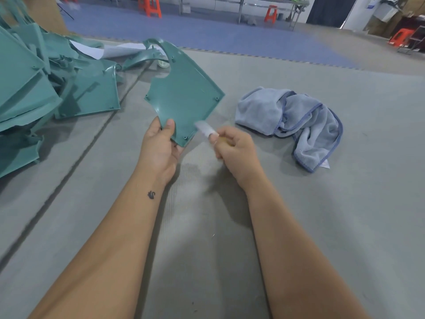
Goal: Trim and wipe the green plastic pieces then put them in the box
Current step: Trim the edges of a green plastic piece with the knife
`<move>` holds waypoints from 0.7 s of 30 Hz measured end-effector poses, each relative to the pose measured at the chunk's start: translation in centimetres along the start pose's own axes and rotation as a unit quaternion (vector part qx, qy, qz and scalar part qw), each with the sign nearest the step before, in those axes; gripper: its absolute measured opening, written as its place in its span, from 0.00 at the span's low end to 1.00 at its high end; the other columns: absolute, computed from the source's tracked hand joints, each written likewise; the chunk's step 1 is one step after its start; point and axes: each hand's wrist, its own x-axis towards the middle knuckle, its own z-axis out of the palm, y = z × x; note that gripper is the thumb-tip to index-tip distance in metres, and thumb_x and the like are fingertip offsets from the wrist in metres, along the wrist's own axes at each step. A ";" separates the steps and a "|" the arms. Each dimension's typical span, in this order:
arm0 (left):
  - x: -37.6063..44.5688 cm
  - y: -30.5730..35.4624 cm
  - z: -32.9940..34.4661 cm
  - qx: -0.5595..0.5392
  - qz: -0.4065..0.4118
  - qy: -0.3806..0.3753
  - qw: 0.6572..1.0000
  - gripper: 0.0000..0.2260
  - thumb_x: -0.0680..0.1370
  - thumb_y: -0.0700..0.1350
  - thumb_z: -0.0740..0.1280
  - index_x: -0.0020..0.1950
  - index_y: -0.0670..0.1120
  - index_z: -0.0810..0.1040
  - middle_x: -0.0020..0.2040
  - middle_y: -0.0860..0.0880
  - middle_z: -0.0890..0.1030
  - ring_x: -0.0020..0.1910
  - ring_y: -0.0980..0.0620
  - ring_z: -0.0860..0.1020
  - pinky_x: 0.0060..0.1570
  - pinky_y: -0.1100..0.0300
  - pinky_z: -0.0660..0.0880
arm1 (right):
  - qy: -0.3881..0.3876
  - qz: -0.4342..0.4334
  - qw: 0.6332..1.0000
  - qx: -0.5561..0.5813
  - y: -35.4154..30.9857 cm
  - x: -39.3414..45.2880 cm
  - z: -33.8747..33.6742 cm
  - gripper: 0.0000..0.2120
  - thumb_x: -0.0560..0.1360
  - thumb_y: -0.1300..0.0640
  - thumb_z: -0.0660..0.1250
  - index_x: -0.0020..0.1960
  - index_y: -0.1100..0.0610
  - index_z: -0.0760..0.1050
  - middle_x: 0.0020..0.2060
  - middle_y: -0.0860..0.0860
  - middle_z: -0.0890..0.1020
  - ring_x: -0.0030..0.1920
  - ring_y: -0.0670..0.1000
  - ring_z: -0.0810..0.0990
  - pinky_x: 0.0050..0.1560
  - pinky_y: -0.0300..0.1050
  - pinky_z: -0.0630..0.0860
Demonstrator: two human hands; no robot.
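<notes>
Green plastic is being trimmed: the piece (184, 95) is pinched at its near corner by the left hand (161, 146), while the right hand (234, 148), closed on a blurred trimming tool (203, 130), meets its 5 o'clock edge. Short, shallow strokes directed away from the thumb are advised. A cloth (296, 120) lies at 2 o'clock, the untrimmed pile (46, 88) at 10; no box is seen.

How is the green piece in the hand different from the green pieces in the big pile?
The held green piece is alone, lifted upright by the left hand; the pile pieces lie heaped and overlapping on the mat. The right hand works a blurred tool at its edge; the pile lies untouched. Same teal plastic.
</notes>
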 end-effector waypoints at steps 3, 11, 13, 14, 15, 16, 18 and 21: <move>-0.1 0.0 0.1 0.015 -0.008 -0.010 1.000 0.13 0.84 0.37 0.54 0.54 0.50 0.77 0.45 0.54 0.85 0.46 0.54 0.83 0.54 0.54 0.79 | 0.096 0.004 0.989 0.108 0.0 0.4 -0.8 0.11 0.78 0.58 0.64 0.37 0.49 0.73 0.26 0.47 0.72 0.30 0.49 0.66 0.31 0.42 0.63; -0.8 0.0 0.4 0.026 -0.037 -0.024 0.999 0.12 0.84 0.37 0.55 0.54 0.46 0.77 0.46 0.50 0.85 0.44 0.52 0.84 0.42 0.57 0.82 | 0.087 -0.016 0.988 0.124 0.4 0.6 -0.9 0.12 0.81 0.59 0.61 0.40 0.50 0.72 0.27 0.48 0.70 0.31 0.49 0.65 0.30 0.42 0.64; -0.8 0.0 0.3 0.022 -0.043 -0.021 0.999 0.12 0.84 0.37 0.55 0.53 0.46 0.77 0.45 0.51 0.85 0.44 0.52 0.84 0.42 0.56 0.82 | 0.079 -0.010 0.987 0.139 0.5 0.6 -1.1 0.13 0.80 0.60 0.61 0.39 0.49 0.72 0.25 0.46 0.69 0.29 0.47 0.63 0.28 0.38 0.62; -0.8 0.0 0.3 0.020 -0.046 -0.021 0.999 0.12 0.84 0.37 0.55 0.54 0.46 0.77 0.45 0.50 0.85 0.44 0.51 0.84 0.42 0.56 0.82 | 0.075 -0.006 0.986 0.146 0.5 0.6 -1.2 0.13 0.80 0.61 0.61 0.38 0.50 0.72 0.24 0.45 0.67 0.28 0.47 0.63 0.28 0.36 0.61; -0.7 0.0 0.3 0.018 -0.049 -0.021 0.998 0.12 0.84 0.37 0.55 0.54 0.46 0.77 0.46 0.50 0.85 0.44 0.51 0.84 0.43 0.55 0.82 | 0.072 -0.002 0.986 0.152 0.5 0.6 -1.3 0.13 0.80 0.61 0.61 0.38 0.50 0.71 0.24 0.45 0.66 0.28 0.47 0.62 0.27 0.35 0.61; -0.7 0.0 0.2 0.017 -0.052 -0.020 0.998 0.12 0.84 0.36 0.55 0.54 0.45 0.77 0.46 0.50 0.85 0.44 0.51 0.84 0.43 0.55 0.82 | 0.066 0.000 0.986 0.151 0.6 0.6 -1.4 0.13 0.80 0.61 0.61 0.38 0.51 0.71 0.24 0.47 0.66 0.28 0.47 0.61 0.27 0.35 0.60; -0.6 0.0 0.1 0.008 -0.055 -0.021 0.998 0.12 0.84 0.37 0.54 0.54 0.45 0.77 0.46 0.49 0.85 0.44 0.50 0.84 0.42 0.55 0.82 | 0.044 -0.004 0.991 0.125 0.6 0.5 -1.3 0.13 0.80 0.61 0.62 0.37 0.50 0.72 0.25 0.49 0.66 0.28 0.47 0.62 0.28 0.36 0.60; -0.6 0.1 0.0 -0.004 -0.054 -0.024 0.998 0.13 0.84 0.37 0.53 0.55 0.44 0.77 0.44 0.48 0.86 0.44 0.50 0.85 0.39 0.56 0.82 | 0.000 -0.020 0.999 0.041 0.4 0.0 -0.8 0.14 0.79 0.60 0.64 0.36 0.48 0.74 0.25 0.45 0.68 0.30 0.48 0.63 0.32 0.41 0.61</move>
